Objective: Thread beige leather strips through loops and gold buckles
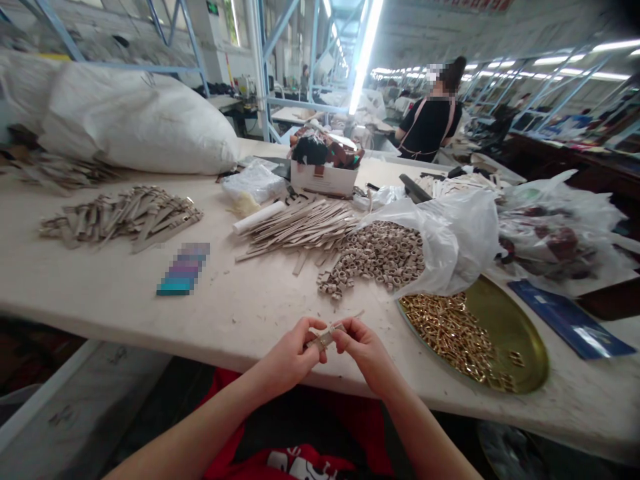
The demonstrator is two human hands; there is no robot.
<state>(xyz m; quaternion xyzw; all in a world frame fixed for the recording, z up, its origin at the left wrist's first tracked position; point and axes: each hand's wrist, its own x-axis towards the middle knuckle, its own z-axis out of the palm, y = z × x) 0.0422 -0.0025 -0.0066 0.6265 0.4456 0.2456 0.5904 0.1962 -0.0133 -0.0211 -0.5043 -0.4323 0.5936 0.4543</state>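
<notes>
Over the table's front edge, my left hand (pixel 295 353) is closed round a short beige strap (pixel 326 338). My right hand (pixel 361 343) pinches the strap's other end between thumb and fingers. Something small and pale sits on the strap near my right fingertips; I cannot make out whether it is a loop or a buckle. Just beyond my hands lies a heap of small beige loops (pixel 383 253), spilling from a clear plastic bag (pixel 455 233). To the right, a round gold tray (pixel 533 347) holds many gold buckles (pixel 455 337).
Flat beige straps (pixel 305 227) lie behind the loops, and buckled straps (pixel 125 217) are piled at left. A phone-like pixelated item (pixel 184 269), a white box (pixel 324 179), a large white sack (pixel 135 120) and a blue packet (pixel 570 319) rest on the table (pixel 240 307). A person (pixel 431 123) stands beyond.
</notes>
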